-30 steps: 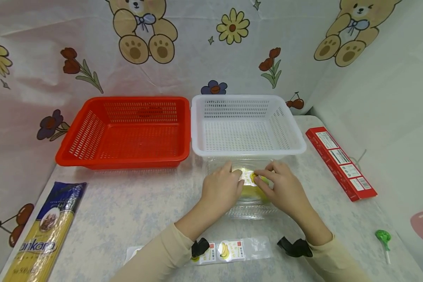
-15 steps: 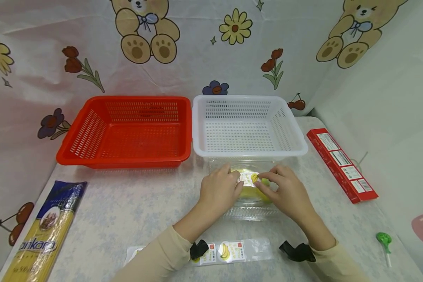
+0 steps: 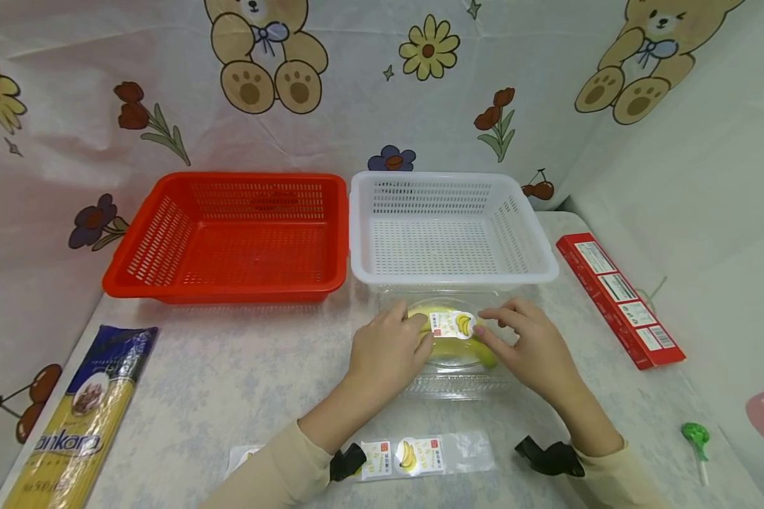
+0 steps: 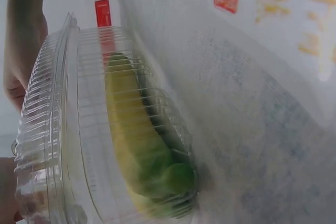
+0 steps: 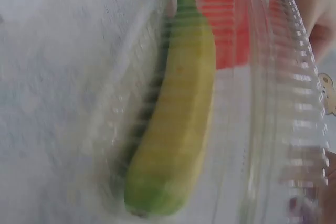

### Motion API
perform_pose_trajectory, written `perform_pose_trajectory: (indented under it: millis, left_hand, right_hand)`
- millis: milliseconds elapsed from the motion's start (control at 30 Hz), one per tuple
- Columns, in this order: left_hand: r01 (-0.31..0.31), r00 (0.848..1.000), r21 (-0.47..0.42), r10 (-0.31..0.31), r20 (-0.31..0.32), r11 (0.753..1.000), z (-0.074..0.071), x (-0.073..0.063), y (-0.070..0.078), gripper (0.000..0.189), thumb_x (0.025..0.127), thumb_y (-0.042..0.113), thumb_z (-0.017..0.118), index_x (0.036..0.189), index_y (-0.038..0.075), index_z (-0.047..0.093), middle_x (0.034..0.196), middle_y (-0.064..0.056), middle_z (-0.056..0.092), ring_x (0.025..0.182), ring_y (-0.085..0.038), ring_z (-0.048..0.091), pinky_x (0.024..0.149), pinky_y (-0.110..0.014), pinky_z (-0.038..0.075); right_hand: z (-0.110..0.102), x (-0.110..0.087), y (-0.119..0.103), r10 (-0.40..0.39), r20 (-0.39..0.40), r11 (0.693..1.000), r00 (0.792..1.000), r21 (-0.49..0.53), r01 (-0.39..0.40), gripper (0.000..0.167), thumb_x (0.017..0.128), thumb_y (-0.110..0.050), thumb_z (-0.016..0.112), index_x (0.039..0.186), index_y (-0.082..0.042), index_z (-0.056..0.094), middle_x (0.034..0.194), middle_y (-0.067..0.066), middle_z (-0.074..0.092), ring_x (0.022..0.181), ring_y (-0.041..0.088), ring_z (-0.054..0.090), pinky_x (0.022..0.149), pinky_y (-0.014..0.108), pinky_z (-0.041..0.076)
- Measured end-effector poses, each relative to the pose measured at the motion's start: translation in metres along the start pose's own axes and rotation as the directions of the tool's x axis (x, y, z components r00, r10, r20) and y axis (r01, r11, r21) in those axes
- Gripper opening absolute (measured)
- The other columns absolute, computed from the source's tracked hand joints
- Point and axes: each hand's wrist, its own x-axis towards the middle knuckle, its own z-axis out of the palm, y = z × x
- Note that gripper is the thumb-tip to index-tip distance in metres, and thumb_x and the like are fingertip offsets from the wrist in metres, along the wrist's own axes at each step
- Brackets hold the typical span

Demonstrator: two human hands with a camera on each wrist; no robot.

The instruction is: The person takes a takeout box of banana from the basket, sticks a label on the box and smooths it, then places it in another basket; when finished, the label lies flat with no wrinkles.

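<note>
A clear plastic clamshell box (image 3: 448,385) sits on the table in the head view, with a banana (image 3: 448,348) inside. Both wrist views show the banana through the ribbed wall: the right wrist banana (image 5: 176,114) and the left wrist banana (image 4: 136,135). A white label with a banana picture (image 3: 453,324) lies on the lid. My left hand (image 3: 388,350) rests on the lid at the label's left end, fingertips partly hidden. My right hand (image 3: 537,350) is at its right end, thumb touching the label edge and index finger apart from the thumb.
A red basket (image 3: 229,291) and a white basket (image 3: 452,276) stand behind. A strip of banana labels (image 3: 414,456) lies in front. Spaghetti (image 3: 79,417) lies left; a red box (image 3: 620,300) and a green lollipop (image 3: 695,433) lie right.
My right thumb and index finger have parted from their pinch at the label's right end and shifted right. My left hand has moved slightly left, uncovering more of the label and banana.
</note>
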Motion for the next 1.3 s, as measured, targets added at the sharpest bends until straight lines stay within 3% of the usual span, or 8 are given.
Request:
perform_pose_trajectory:
  millis: [267, 433, 567, 667, 900, 1133, 1200, 1300]
  left_hand:
    - [0.120, 0.991, -0.085, -0.114, 0.066, 0.989, -0.012, -0.027, -0.020, 0.045, 0.092, 0.047, 0.063, 0.134, 0.029, 0.063, 0.077, 0.005, 0.044, 0.050, -0.008, 0.035, 0.041, -0.022, 0.029]
    - [0.235, 0.961, -0.151, -0.206, 0.183, 0.960, -0.014, -0.040, -0.032, 0.058, 0.095, 0.059, 0.051, 0.150, 0.045, 0.038, 0.092, 0.000, 0.059, 0.054, -0.012, 0.047, 0.043, -0.026, 0.035]
    - [0.307, 0.924, -0.245, -0.226, 0.309, 0.920, -0.008, -0.044, -0.038, 0.065, 0.095, 0.068, 0.043, 0.152, 0.057, 0.014, 0.116, -0.007, 0.069, 0.082, -0.022, 0.068, 0.056, -0.036, 0.046]
    - [0.342, 0.901, -0.317, -0.213, 0.377, 0.884, -0.001, -0.043, -0.040, 0.070, 0.093, 0.072, 0.042, 0.151, 0.059, 0.004, 0.120, -0.008, 0.070, 0.091, -0.023, 0.069, 0.058, -0.039, 0.048]
    - [0.416, 0.866, -0.444, -0.197, 0.460, 0.793, 0.005, -0.042, -0.040, 0.074, 0.090, 0.075, 0.045, 0.148, 0.063, 0.000, 0.084, -0.016, 0.069, 0.063, -0.022, 0.058, 0.051, -0.036, 0.043]
    - [0.453, 0.858, -0.558, -0.170, 0.485, 0.696, 0.006, -0.049, -0.044, 0.074, 0.090, 0.067, 0.055, 0.146, 0.066, 0.006, 0.094, -0.023, 0.067, 0.064, -0.022, 0.055, 0.054, -0.038, 0.045]
    - [0.457, 0.860, -0.585, -0.163, 0.484, 0.670, 0.006, -0.053, -0.046, 0.074, 0.091, 0.064, 0.057, 0.146, 0.066, 0.009, 0.097, -0.022, 0.067, 0.066, -0.024, 0.057, 0.055, -0.040, 0.047]
    - [0.443, 0.872, -0.609, -0.157, 0.464, 0.658, 0.004, -0.059, -0.048, 0.072, 0.092, 0.063, 0.057, 0.148, 0.064, 0.011, 0.120, -0.021, 0.066, 0.082, -0.030, 0.063, 0.063, -0.048, 0.052]
  right_hand:
    - [-0.025, 0.012, 0.028, 0.143, 0.034, 0.990, 0.989, 0.012, -0.144, 0.035, 0.087, -0.025, 0.077, 0.119, -0.011, 0.070, 0.094, 0.003, 0.057, 0.080, 0.016, 0.046, 0.063, 0.025, 0.040]
    - [-0.039, 0.028, 0.052, 0.255, 0.103, 0.966, 0.961, 0.007, -0.257, 0.054, 0.090, -0.036, 0.072, 0.137, -0.013, 0.058, 0.105, 0.012, 0.050, 0.083, 0.021, 0.040, 0.054, 0.024, 0.038]
    - [-0.044, 0.043, 0.074, 0.323, 0.156, 0.945, 0.933, 0.007, -0.328, 0.070, 0.091, -0.043, 0.069, 0.150, -0.014, 0.044, 0.118, 0.020, 0.043, 0.084, 0.026, 0.039, 0.054, 0.028, 0.039]
    - [-0.041, 0.053, 0.090, 0.354, 0.195, 0.933, 0.915, -0.010, -0.360, 0.077, 0.092, -0.049, 0.065, 0.154, -0.014, 0.035, 0.127, 0.025, 0.038, 0.088, 0.029, 0.041, 0.059, 0.033, 0.039]
    - [-0.030, 0.071, 0.114, 0.421, 0.288, 0.904, 0.860, -0.051, -0.425, 0.092, 0.090, -0.064, 0.058, 0.161, -0.022, 0.016, 0.134, 0.028, 0.029, 0.103, 0.042, 0.046, 0.065, 0.036, 0.041]
    - [-0.022, 0.072, 0.127, 0.435, 0.366, 0.886, 0.823, -0.009, -0.464, 0.093, 0.093, -0.059, 0.057, 0.161, -0.027, 0.002, 0.142, 0.032, 0.024, 0.115, 0.048, 0.039, 0.079, 0.056, 0.049]
    - [-0.020, 0.072, 0.130, 0.423, 0.385, 0.885, 0.820, 0.020, -0.466, 0.093, 0.094, -0.058, 0.056, 0.161, -0.026, 0.000, 0.146, 0.033, 0.023, 0.121, 0.049, 0.036, 0.088, 0.066, 0.047]
    - [-0.018, 0.072, 0.132, 0.405, 0.414, 0.878, 0.816, 0.072, -0.472, 0.093, 0.095, -0.055, 0.056, 0.160, -0.027, -0.004, 0.159, 0.030, 0.015, 0.137, 0.053, 0.028, 0.099, 0.077, 0.035]
